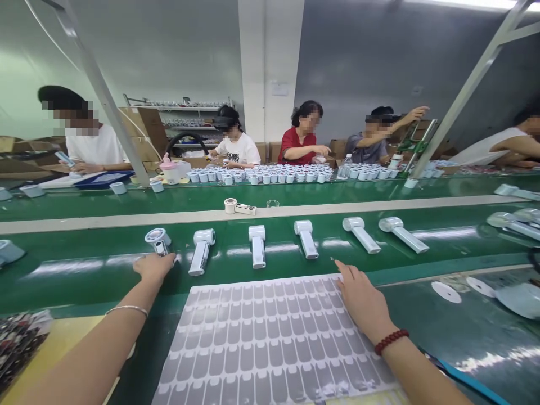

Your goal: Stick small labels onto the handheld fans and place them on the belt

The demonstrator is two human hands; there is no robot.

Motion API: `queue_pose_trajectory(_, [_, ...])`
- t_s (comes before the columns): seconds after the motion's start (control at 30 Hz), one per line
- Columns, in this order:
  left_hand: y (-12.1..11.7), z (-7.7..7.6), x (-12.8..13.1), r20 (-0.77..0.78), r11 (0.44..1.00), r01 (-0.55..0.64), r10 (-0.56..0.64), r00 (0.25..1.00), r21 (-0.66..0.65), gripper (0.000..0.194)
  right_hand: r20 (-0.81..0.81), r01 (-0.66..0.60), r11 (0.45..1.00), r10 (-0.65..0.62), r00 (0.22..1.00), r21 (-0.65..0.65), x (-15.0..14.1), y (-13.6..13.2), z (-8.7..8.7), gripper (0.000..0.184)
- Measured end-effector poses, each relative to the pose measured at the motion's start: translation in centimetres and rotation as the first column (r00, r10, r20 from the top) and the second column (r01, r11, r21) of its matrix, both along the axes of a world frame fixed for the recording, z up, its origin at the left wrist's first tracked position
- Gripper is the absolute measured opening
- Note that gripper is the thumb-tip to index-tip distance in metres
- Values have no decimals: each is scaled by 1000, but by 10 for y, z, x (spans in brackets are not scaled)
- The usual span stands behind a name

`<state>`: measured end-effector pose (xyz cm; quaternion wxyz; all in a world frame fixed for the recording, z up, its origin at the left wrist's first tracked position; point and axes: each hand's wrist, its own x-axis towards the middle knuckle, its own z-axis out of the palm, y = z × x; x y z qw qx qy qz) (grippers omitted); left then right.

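Observation:
My left hand (pixel 152 266) is closed around the handle of a white handheld device with a round head (pixel 157 234), at the left of the green conveyor belt. Its fingertips are partly hidden behind the hand. My right hand (pixel 363 295) lies with fingers stretched out at the upper right corner of a sheet of grey stickers (pixel 261 337), holding nothing that I can see. The stickers are rounded panels in rows on a white backing. Several similar devices lie on the belt beyond the sheet, such as a device (pixel 258 247) straight ahead.
A pale strip (pixel 185 216) divides the belts; a white device (pixel 239 207) and a clear ring (pixel 273 203) rest there. Many white round parts (pixel 270 175) line the far side, where several people sit. White discs (pixel 446 292) and a blue-handled tool (pixel 468 379) lie at right.

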<state>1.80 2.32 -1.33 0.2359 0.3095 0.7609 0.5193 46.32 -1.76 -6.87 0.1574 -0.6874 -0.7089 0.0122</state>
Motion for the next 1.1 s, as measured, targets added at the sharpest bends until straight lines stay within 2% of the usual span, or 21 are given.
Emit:
queue_pose_trajectory(0.07, [1, 3, 3, 87, 995, -100, 102, 991, -30, 30, -31, 26, 1000, -26, 999, 9, -1, -2, -1, 47])
queue_pose_trajectory(0.13, [-6, 7, 16, 187, 988, -151, 145, 972, 17, 30, -82, 36, 999, -35, 996, 12, -1, -3, -1, 46])
queue_pose_trajectory(0.2, [-23, 12, 35, 300, 985, -110, 65, 952, 136, 26, -143, 38, 999, -34, 989, 25, 0, -5, 1, 46])
queue_pose_trajectory(0.3, [-65, 21, 66, 432, 952, 21, -157, 888, 304, 21, -263, 49, 996, -29, 964, 71, 2, -9, 8, 44])
queue_pose_trajectory(0.33, [-81, 24, 76, 469, 941, 69, -227, 854, 330, 15, -311, 57, 994, -26, 950, 91, 1, -12, 12, 43])
queue_pose_trajectory(0.4, [-114, 28, 96, 558, 925, 156, -337, 758, 347, 27, -392, 71, 989, -15, 920, 127, -3, -23, 23, 43])
queue_pose_trajectory(0.47, [-142, 30, 116, 678, 940, 159, -328, 658, 301, 32, -520, 58, 988, 24, 854, 140, -16, -41, 35, 45])
queue_pose_trajectory(0.5, [-154, 31, 126, 735, 958, 136, -282, 616, 253, 31, -607, 29, 992, 53, 793, 125, -26, -54, 41, 47])
queue_pose_trajectory(0.53, [-163, 31, 135, 783, 975, 101, -220, 582, 199, 29, -745, -19, 995, 82, 662, 93, -38, -68, 46, 50])
queue_pose_trajectory(0.57, [-171, 32, 144, 823, 988, 61, -152, 548, 142, 27, -868, -90, 995, 83, 490, 45, -52, -83, 51, 53])
queue_pose_trajectory(0.63, [-180, 32, 158, 901, 998, 4, -63, 429, 67, 25, -976, -279, 960, 29, 215, -33, -81, -113, 57, 54])
queue_pose_trajectory(0.67, [-183, 33, 164, 936, 999, -22, -35, 349, 46, 23, -993, -349, 936, 0, 122, -43, -94, -126, 59, 54])
queue_pose_trajectory(0.73, [-187, 33, 173, 982, 997, -78, 12, 189, 3, 19, -999, -441, 897, -36, 18, -41, -116, -147, 60, 51])
queue_pose_trajectory(0.77, [-189, 33, 176, 990, 995, -103, 24, 136, -10, 16, -999, -469, 882, -45, -7, -36, -125, -153, 59, 49])
queue_pose_trajectory(0.83, [-191, 33, 181, 994, 990, -137, 47, 100, -33, 7, -998, -504, 863, -55, -20, -37, -137, -161, 58, 46])
queue_pose_trajectory(1.0, [-199, 31, 184, 985, 989, -133, 86, 152, -65, 10, -997, -522, 850, -50, 50, -69, -149, -166, 58, 44])
queue_pose_trajectory(1.1, [-202, 29, 183, 978, 991, -130, 64, 200, -38, 13, -997, -532, 843, -56, 49, -74, -150, -167, 60, 44])
